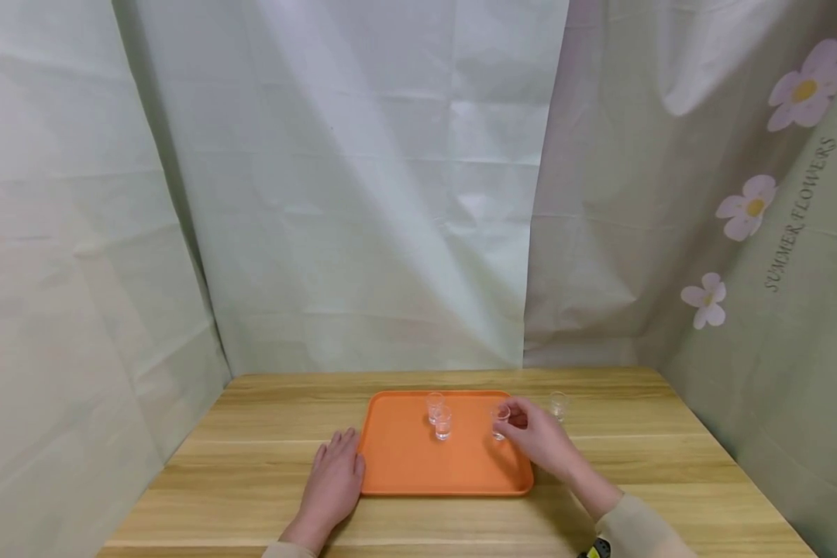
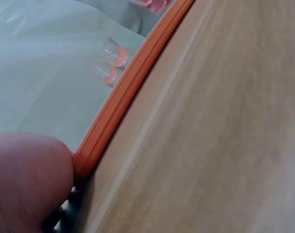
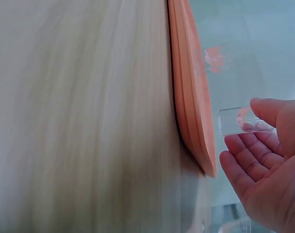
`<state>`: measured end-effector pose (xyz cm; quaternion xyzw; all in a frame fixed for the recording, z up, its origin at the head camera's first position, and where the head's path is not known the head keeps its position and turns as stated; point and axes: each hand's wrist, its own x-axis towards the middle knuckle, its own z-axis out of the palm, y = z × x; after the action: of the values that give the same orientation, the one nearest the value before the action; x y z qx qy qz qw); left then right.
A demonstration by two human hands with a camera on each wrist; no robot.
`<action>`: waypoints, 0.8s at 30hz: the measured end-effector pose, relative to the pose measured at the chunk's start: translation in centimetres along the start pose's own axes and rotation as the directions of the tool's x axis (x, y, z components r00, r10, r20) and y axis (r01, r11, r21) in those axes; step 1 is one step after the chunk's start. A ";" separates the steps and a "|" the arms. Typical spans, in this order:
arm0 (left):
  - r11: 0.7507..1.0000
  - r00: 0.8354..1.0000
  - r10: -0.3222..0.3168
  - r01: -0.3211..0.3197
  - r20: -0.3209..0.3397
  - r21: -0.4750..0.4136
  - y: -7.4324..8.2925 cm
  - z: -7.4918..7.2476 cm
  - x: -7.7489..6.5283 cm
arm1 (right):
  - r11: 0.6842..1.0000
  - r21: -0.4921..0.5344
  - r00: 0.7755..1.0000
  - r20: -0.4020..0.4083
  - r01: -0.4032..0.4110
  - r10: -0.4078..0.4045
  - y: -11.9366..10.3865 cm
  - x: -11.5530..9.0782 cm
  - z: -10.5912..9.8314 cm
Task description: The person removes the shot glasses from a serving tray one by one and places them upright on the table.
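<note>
In the head view my right hand (image 1: 540, 438) pinches a small clear shot glass (image 1: 498, 434) between thumb and fingers, at the right part of an orange tray (image 1: 404, 469). The right wrist view shows this shot glass (image 3: 230, 121) with the thumb on one side and curled fingers on the other. Whether its base touches the tray I cannot tell. Two more shot glasses, a rear one (image 1: 434, 404) and a front one (image 1: 443, 426), stand close together on the tray. My left hand (image 1: 333, 477) lies on the table with its fingers extended, its thumb against the tray's left edge.
Another shot glass (image 1: 559, 404) stands on the wooden table (image 1: 635, 457) right of the tray, behind my right hand. Pale cloth curtains (image 1: 363, 232) hang behind the table and at both sides.
</note>
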<state>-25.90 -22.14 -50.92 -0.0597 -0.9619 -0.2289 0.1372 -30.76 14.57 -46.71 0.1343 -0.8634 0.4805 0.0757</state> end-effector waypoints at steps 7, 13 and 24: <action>1.000 1.000 0.002 -0.002 -0.011 0.003 -0.2 0.0 0.0 | 0.999 -0.031 1.000 -0.001 -0.016 0.016 0.8 -1.0 -2.7; 1.000 1.000 0.003 -0.003 -0.003 0.004 -0.3 0.2 0.1 | 0.997 -0.059 0.999 -0.016 -0.039 0.039 1.8 -1.8 -4.7; 1.000 1.000 0.013 -0.013 -0.009 0.006 -0.2 0.2 0.1 | 0.988 -0.136 0.996 -0.060 -0.079 0.071 3.1 -2.5 -7.7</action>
<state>-26.05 -22.18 -51.14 -0.0643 -0.9615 -0.2256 0.1432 -29.27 23.12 -45.80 0.0828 -0.8966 0.4254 0.0905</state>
